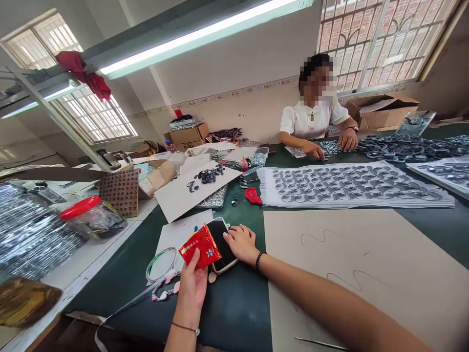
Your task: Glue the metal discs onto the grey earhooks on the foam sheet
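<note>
My left hand (pixel 193 285) is closed on a small red foil packet (pixel 200 246), holding it just above the table. Under and beside the packet lies a phone (pixel 222 243) with a dark screen. My right hand (pixel 241 242) rests on the phone's right edge, fingers curled against it. A black bead bracelet sits on my right wrist, a thin red cord on my left. A ring of green and white wire (pixel 161 263) and a few pink beads (pixel 165 292) lie left of my left hand on white paper.
A large brown card sheet (pixel 366 264) covers the green table at right. Behind it lies white paper with rows of dark ornaments (pixel 348 185). A person in white (pixel 315 120) works at the far side. A red-lidded jar (pixel 93 217), a pegged block (pixel 120 191) and boxes stand at left.
</note>
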The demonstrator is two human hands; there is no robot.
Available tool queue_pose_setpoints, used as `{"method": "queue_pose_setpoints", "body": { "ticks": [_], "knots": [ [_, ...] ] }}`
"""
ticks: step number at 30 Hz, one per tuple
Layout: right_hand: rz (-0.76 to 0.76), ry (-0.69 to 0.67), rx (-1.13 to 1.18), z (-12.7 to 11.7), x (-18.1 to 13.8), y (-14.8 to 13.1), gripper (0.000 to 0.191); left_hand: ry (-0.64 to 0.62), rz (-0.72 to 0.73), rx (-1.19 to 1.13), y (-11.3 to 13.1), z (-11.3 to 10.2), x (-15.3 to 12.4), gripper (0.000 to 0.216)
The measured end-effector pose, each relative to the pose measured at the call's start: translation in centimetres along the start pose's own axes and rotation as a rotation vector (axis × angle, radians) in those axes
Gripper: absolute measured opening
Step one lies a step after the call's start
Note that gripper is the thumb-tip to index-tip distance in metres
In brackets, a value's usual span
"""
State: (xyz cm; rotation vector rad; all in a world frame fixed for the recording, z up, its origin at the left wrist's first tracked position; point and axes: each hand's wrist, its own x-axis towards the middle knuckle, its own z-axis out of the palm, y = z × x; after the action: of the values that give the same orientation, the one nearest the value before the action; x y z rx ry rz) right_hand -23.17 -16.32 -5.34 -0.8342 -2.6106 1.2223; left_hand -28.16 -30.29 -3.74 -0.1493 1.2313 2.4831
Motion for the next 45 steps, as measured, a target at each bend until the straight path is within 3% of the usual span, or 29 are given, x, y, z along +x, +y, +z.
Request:
{"method": "queue_pose_setpoints", "body": {
  "ticks": [20,39,45],
  "knots": [
    [-0.02,-0.013,0.002,-0.3,-0.8,0.1,0.043,0.014,0.02,0.012,0.0,0.1,-0.7,0.021],
    [-0.074,0.013,-0.062,0.1,-1.3,0.8,0.04,0.057,0.069,-0.029,0.9,-1.3,-0.7,0.025],
    [-0.17,0.076,-0.161,-0.7,-1.0,1.7,0.039,0.11,0.204,-0.027,1.1,-1.4,-1.3,0.024]
  ]
}}
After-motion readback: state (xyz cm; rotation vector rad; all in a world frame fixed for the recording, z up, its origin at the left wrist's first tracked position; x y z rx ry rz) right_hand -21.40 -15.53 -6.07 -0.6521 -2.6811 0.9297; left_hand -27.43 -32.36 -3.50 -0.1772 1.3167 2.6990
